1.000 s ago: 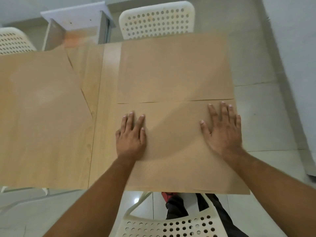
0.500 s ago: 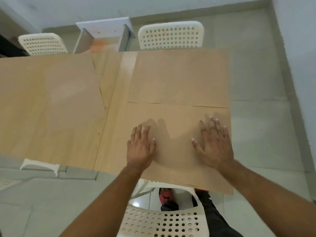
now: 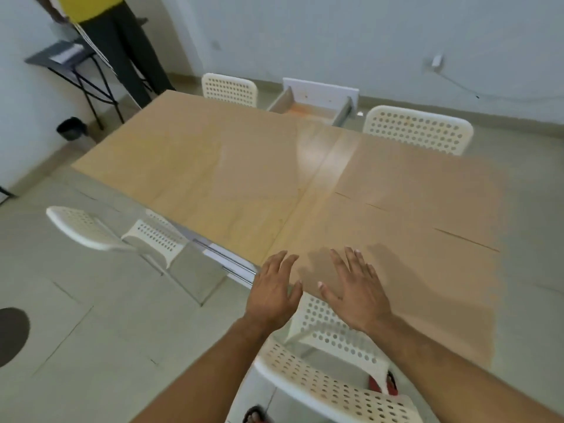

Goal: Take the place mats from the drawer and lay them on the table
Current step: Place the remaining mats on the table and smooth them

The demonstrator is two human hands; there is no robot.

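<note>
While both hands hover at the table's [image 3: 331,160] near edge, fingers spread straight and gripping nothing, the job looks close to done. Watch the left hand [image 3: 274,290] over the table's near edge and the right hand [image 3: 357,290] just beside it, over a corner of the near mat [image 3: 412,279]. Shadows on the mat suggest the palms are clear of it, though I can't swear to that. The near mat lies flat at the table's right end. A second mat [image 3: 427,178] meets its far edge, and a third mat [image 3: 189,169] covers the table's left end, its borders lost in blur. The drawer [image 3: 308,109] stands open off the table's far side, with no mat showing inside. To do this step well, I'd say: set flat palms down, sweep outward to kill any curl, square the mat with the table's near edge, and don't drag its neighbour along. As for writing: no brand, no label, nothing readable anywhere.
</note>
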